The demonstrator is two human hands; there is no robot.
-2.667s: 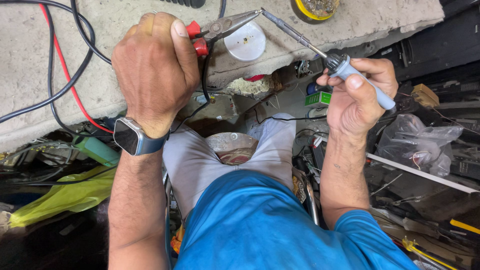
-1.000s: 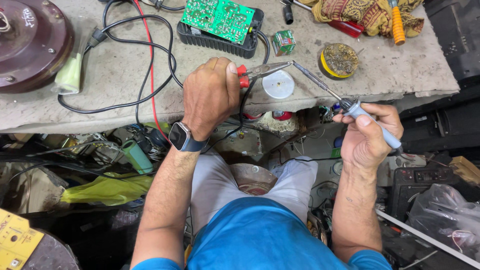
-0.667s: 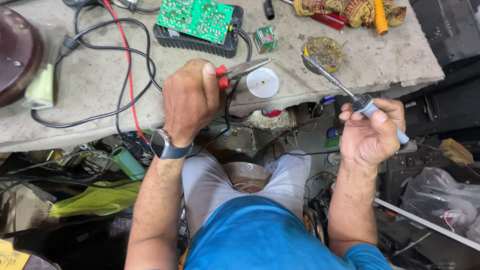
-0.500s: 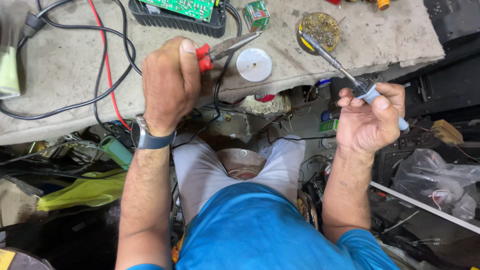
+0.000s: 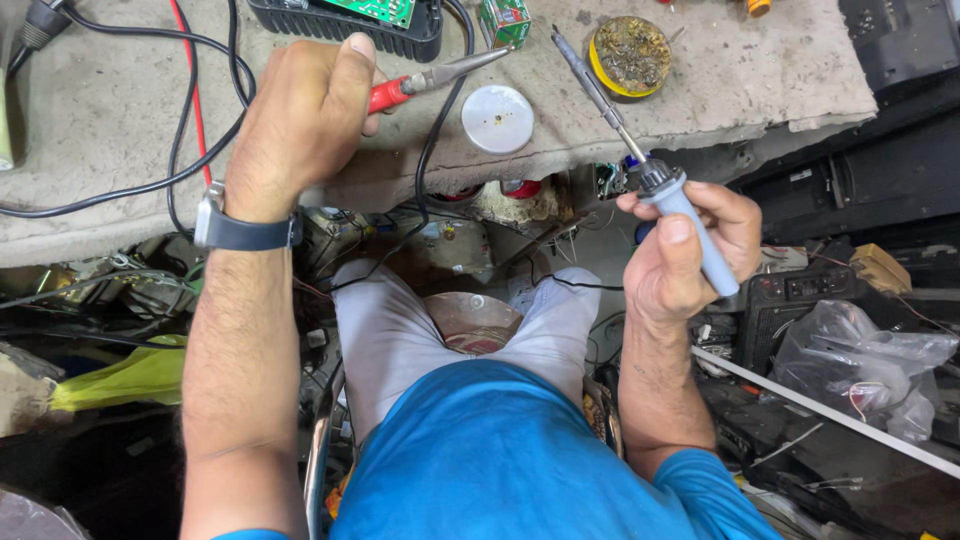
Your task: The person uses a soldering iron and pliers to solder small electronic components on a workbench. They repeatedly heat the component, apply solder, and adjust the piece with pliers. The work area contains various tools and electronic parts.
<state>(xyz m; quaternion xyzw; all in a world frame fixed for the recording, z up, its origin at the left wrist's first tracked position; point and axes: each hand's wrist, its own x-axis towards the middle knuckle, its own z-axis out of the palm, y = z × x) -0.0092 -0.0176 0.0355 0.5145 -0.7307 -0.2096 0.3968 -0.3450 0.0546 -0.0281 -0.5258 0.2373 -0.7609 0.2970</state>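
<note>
Far left on the grey workbench (image 5: 90, 110): black cables (image 5: 120, 190) looping across the surface, crossed by a thin red wire (image 5: 190, 90) running down toward the bench edge. Next along, left hand (image 5: 300, 120) raised over the bench, wrapped in a fist around red-handled pliers (image 5: 430, 80), thumb pressed along the top of the grip, a dark watch (image 5: 245, 232) on the wrist. Metal nose of the pliers aimed right, seemingly closed, though hard to tell at this size, with its tip just below a small green box (image 5: 505, 20). Above the pliers, at the top edge, a black case holding a green circuit board (image 5: 370, 15). Just right of the pliers' tip, flat on the bench near its front edge, a round white lid (image 5: 497, 118). Further right, a long soldering iron (image 5: 640, 150) slanting up and left, its thin tip over the bench between the green box and a yellow-rimmed tin (image 5: 628, 55) full of dark residue, touching neither. Right hand (image 5: 685, 255) held in front of the bench edge, fingers curled and thumb pressed onto the iron's pale blue-grey handle, gripping it pen-fashion. Below, between both forearms, light trousers and a blue shirt (image 5: 520, 460). Far right, on the cluttered floor, a crumpled clear plastic bag (image 5: 865, 365) beside a white rod (image 5: 820, 410).
</note>
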